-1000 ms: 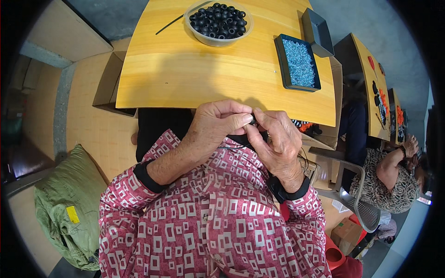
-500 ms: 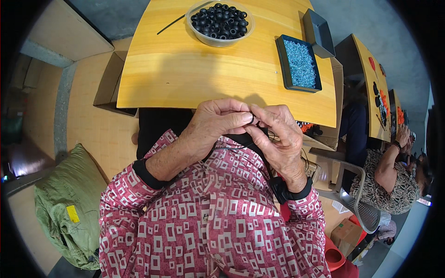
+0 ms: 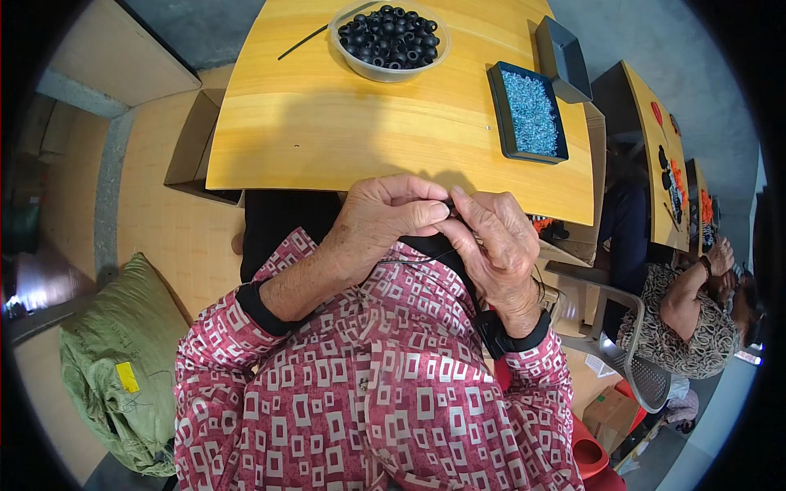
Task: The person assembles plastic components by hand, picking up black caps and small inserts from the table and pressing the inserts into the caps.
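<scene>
The tabletop (image 3: 442,123) at 12 o'clock looks like smooth, faintly glossy wood grain. On it, the bowl (image 3: 388,75) is translucent, smooth plastic, its black beads (image 3: 389,39) satin plastic. Toward 1:30, the blue bits (image 3: 530,110) look glassy and shiny, the dark tray (image 3: 565,61) smooth plastic. At 10 o'clock the carton (image 3: 192,147) is matt cardboard; at 8, the sack (image 3: 123,335) is creased woven plastic; at 6, the patterned shirt (image 3: 344,401) is soft, matt cloth.
</scene>
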A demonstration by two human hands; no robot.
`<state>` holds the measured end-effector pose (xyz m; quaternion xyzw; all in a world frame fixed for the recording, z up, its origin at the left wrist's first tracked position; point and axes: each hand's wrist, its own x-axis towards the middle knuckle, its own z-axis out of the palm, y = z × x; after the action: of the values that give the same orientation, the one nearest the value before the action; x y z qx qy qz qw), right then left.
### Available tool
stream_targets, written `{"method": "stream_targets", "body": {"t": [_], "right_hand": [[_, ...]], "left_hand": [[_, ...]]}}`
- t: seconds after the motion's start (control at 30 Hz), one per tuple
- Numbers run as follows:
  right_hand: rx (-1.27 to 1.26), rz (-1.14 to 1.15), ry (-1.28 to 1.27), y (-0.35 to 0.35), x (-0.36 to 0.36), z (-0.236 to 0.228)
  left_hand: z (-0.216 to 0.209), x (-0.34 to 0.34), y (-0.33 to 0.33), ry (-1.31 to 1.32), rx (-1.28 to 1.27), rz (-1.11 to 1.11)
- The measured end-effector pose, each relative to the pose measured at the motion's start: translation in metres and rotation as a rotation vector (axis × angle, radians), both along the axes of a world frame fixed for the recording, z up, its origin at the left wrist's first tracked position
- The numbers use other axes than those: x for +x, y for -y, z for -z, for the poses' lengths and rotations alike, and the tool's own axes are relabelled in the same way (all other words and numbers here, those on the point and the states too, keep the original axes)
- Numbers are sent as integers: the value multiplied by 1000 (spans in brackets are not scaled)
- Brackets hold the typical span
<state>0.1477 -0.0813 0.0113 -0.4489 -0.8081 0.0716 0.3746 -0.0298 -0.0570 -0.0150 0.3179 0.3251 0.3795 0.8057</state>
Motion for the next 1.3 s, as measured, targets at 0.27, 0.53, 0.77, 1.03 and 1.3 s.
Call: {"method": "stream_targets", "body": {"t": [0.27, 0.53, 0.77, 1.03, 1.3], "right_hand": [[-274, -87, -100, -2, 15, -17], [-271, -127, -86, -13, 28, -33], [-187, -145, -19, -12, 35, -39], [-143, -71, -3, -2, 28, -47], [-130, -53, -45, 3, 19, -36]], "left_hand": [[3, 7, 3, -3, 39, 8], [6, 18, 3, 7, 169, -81], [1, 24, 2, -107, 290, -73], [-7, 19, -1, -14, 220, -33], [0, 17, 1, 18, 148, -3]]}}
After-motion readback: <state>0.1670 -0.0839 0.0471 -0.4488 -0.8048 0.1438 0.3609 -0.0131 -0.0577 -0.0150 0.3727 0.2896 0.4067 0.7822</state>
